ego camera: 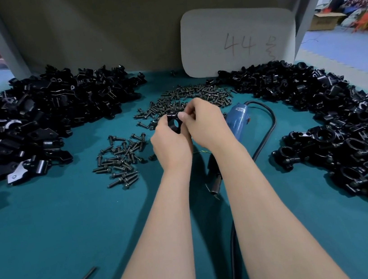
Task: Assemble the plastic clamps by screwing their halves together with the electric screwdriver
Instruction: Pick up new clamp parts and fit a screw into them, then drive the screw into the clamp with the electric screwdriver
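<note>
1. We hold one black clamp (174, 123) above the teal table (49, 229), raised between both hands near the loose screws (122, 158).
2. The left hand (171, 141) wraps around the clamp's body. The right hand (207, 124) pinches its upper edge; we cannot tell whether a screw sits under those fingertips.
3. We judge the clamp light, rigid and smooth, best gripped by its outer flanks.
4. The electric screwdriver (238, 120) lies unheld beside the right wrist.

Black round-bored clamp (174, 123), upright, mid-air
</note>
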### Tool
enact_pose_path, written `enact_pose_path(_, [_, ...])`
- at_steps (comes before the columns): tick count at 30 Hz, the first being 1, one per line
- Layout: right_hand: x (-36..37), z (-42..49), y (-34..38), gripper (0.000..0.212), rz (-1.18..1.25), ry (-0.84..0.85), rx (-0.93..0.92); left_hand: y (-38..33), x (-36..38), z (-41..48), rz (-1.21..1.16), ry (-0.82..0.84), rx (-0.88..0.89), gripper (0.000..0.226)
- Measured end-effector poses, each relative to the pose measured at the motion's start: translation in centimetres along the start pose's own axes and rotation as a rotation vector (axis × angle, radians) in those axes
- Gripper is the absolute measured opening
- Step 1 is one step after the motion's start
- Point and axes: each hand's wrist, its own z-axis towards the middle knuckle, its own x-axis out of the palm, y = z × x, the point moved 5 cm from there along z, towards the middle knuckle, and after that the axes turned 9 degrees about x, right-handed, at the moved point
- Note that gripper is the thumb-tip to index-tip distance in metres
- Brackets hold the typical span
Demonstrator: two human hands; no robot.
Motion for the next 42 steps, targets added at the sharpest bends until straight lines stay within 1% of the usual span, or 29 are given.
enact_pose_path(2, [0.1,-0.1,-0.1,0.025,-0.029,-0.024,-0.008,-0.1,0.1,-0.1,-0.01,0.006,0.02,0.025])
enact_pose_path(4, [0.2,-0.2,-0.3,0.031,-0.017,-0.034,0.003,0.0,0.1,-0.1,-0.028,0.018,0.014,0.029])
enact_pose_path(6, [-0.5,-0.1,-1.0,0.037,0.033,-0.067,0.053,0.4,0.2,0.1,-0.106,0.016,-0.041,0.023])
enact_pose_path(7, [-1.4,0.1,-1.6,0.042,0.033,-0.124,0.109,0.7,0.2,0.3,-0.209,0.016,-0.105,0.017])
enact_pose_path(9, [-4.0,0.7,-3.9,0.057,-0.083,-0.259,0.306,1.0,0.4,0.3,-0.557,0.025,-0.266,0.009])
enact_pose_path(10, [-5.1,0.8,-5.2,0.064,-0.149,-0.268,0.431,1.0,0.5,0.3,-0.737,0.032,-0.329,0.009])
enact_pose_path(11, [-5.7,0.6,-6.4,0.072,-0.188,-0.224,0.539,1.0,0.6,0.4,-0.885,0.035,-0.376,0.009])
enact_pose_path(12, [-5.7,0.4,-7.4,0.078,-0.19,-0.152,0.609,0.9,0.6,0.5,-1.005,0.04,-0.414,0.008])
enact_pose_path(13, [-5.3,0.3,-8.0,0.08,-0.163,-0.085,0.636,0.8,0.6,0.5,-1.105,0.051,-0.447,0.006])
enact_pose_path(14, [-4.7,0.4,-8.3,0.078,-0.12,-0.048,0.625,0.7,0.7,0.5,-1.177,0.066,-0.479,0.006])
enact_pose_path(18, [-4.3,1.0,-8.9,0.057,0.02,-0.087,0.569,0.3,0.6,0.1,-1.338,0.143,-0.575,0.008])
enact_pose_path(20, [-4.8,0.9,-9.1,0.037,0.154,-0.116,0.558,0.2,0.6,0.0,-1.371,0.19,-0.579,0.009])
enact_pose_path(21, [-5.0,0.8,-9.2,0.029,0.284,-0.13,0.555,0.2,0.5,0.0,-1.38,0.214,-0.58,0.011])
enact_pose_path(22, [-5.2,0.6,-9.2,0.022,0.466,-0.137,0.561,0.1,0.5,0.0,-1.39,0.233,-0.581,0.012])
enact_pose_path(24, [-5.3,0.4,-8.7,0.014,0.933,-0.102,0.586,0.0,0.4,0.0,-1.417,0.256,-0.574,0.014])
enact_pose_path(26, [-5.5,0.4,-7.9,0.016,1.364,-0.046,0.575,-0.2,0.3,0.1,-1.445,0.255,-0.564,0.01])
enact_pose_path(27, [-5.7,0.5,-7.6,0.022,1.505,-0.029,0.568,-0.2,0.2,0.1,-1.461,0.245,-0.565,0.008])
enact_pose_path(28, [-5.9,0.5,-7.4,0.027,1.586,-0.016,0.562,-0.2,0.2,0.2,-1.47,0.232,-0.564,0.007])
enact_pose_path(30, [-6.2,0.4,-7.2,0.025,1.662,0.012,0.545,-0.3,0.0,0.3,-1.474,0.232,-0.55,0.008])
enact_pose_path(32, [-6.2,0.2,-7.1,0.023,1.714,0.015,0.552,-0.3,0.0,0.2,-1.464,0.273,-0.541,0.008])
enact_pose_path(35, [-6.2,0.2,-7.2,0.041,1.819,-0.021,0.549,-0.4,0.3,-0.2,-1.485,0.306,-0.572,0.013])
enact_pose_path(36, [-6.2,0.2,-7.1,0.042,1.85,-0.034,0.54,-0.4,0.4,-0.2,-1.525,0.31,-0.582,0.014])
enact_pose_path(38, [-6.2,0.3,-6.9,0.037,1.904,-0.044,0.521,-0.6,0.4,-0.3,-1.609,0.339,-0.578,0.019])
enact_pose_path(42, [-6.2,0.4,-6.7,0.029,1.963,-0.023,0.503,-1.3,0.1,-0.3,-1.761,0.383,-0.515,0.031])
